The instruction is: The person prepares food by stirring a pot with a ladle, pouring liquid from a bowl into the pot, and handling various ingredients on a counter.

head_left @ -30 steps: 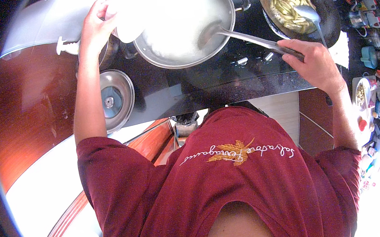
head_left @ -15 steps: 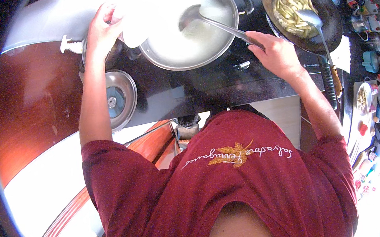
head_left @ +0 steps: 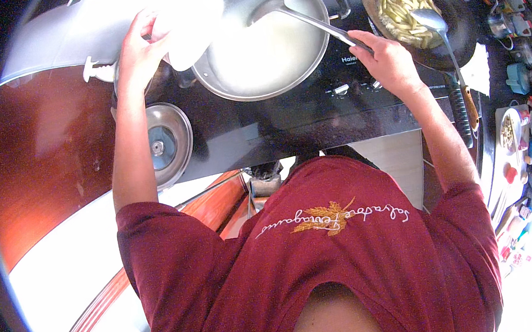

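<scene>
A wide metal pot [head_left: 253,95] on the black stove holds cloudy white liquid [head_left: 261,51]. My right hand [head_left: 387,61] is closed round the handle of a metal ladle [head_left: 320,25], whose head rests in the liquid toward the pot's far side. At the pot's left edge, my left hand [head_left: 141,50] grips a white bowl [head_left: 192,35] by its side. The bowl is tilted and overlaps the pot's rim; glare washes out its far part, and I cannot tell what is in it.
Right of the pot, a dark wok [head_left: 458,35] holds pale green strips [head_left: 401,9] and a metal spatula [head_left: 431,20]. A round metal lid [head_left: 177,142] lies at the near left. Several jars and packets line the right side, near a plate [head_left: 507,133].
The ladle's head has shifted slightly toward the far side of the pot. The white bowl has moved a little left, still in my left hand.
</scene>
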The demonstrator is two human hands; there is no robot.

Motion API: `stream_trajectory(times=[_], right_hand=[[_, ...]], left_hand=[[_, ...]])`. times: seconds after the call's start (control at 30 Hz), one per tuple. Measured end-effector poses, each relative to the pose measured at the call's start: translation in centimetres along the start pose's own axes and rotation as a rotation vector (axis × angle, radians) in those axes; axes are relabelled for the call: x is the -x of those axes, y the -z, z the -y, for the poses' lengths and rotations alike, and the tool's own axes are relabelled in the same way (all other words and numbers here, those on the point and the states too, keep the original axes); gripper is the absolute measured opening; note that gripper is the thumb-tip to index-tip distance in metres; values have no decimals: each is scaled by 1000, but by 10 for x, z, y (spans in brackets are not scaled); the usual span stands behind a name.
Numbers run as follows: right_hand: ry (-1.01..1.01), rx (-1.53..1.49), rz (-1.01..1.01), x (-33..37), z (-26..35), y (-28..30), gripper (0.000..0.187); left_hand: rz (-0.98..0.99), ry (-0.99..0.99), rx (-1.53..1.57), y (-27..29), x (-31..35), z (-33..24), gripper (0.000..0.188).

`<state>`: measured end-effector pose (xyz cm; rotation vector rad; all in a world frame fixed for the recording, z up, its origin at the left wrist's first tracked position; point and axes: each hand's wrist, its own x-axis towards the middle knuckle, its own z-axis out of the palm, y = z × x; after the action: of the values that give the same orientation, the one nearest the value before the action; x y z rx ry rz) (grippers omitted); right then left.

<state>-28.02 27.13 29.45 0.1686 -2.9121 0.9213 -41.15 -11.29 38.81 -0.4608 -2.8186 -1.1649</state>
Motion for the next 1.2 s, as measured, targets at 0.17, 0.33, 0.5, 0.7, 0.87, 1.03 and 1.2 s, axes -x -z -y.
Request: stream_trajectory(times=[0.17, 0.33, 0.5, 0.7, 0.87, 1.03, 1.2], right_hand=[[-52, -26, 15, 24, -1, 14, 31], [-52, -8, 23, 46, 7, 28, 29], [-96, -2, 87, 64, 17, 41, 30], [-137, -114, 177, 76, 29, 56, 29], [-196, -273, 265, 77, 35, 56, 28], [-233, -352, 241, 76, 32, 28, 30], [-263, -333, 172, 67, 36, 11, 30]], left_hand=[[-14, -28, 11, -4, -3, 6, 52], [-9, -40, 2, -6, -5, 8, 54], [-63, -114, -61, -12, 0, 5, 64], [-90, -243, -234, -10, 3, -3, 73], [-168, -416, -285, -11, 10, -22, 70], [-206, -396, -156, -14, 18, -31, 68], [-192, -298, -88, -16, 20, -26, 72]])
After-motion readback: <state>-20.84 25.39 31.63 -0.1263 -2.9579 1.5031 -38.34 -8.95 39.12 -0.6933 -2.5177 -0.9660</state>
